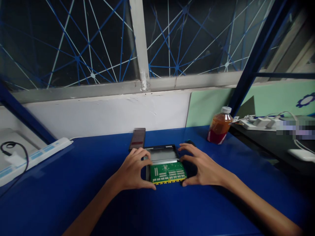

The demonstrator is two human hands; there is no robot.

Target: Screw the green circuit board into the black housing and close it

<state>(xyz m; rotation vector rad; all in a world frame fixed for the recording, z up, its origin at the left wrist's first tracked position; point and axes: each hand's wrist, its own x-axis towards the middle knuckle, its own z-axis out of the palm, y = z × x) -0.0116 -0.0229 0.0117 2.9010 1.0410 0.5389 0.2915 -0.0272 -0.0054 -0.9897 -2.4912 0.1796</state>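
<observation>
A green circuit board (168, 171), with a yellow strip along its near edge, sits low in the middle of the view. My left hand (135, 168) grips its left side, thumb by the near corner and fingers by the far one. On the opposite side, my right hand (203, 167) holds the board's right edge between thumb and index finger, its other fingers raised. Directly behind the board is a dark rectangular frame (162, 152) with a grey inner face. The board partly covers it, so I cannot tell whether the two are joined.
Behind my left hand lies a dark phone-like slab (137, 138) on the blue table (98, 157). A bottle of orange-brown drink (220, 125) stands at the back right. White power strips lie at left (39, 159) and right (261, 124), with cables. A wall bounds the back.
</observation>
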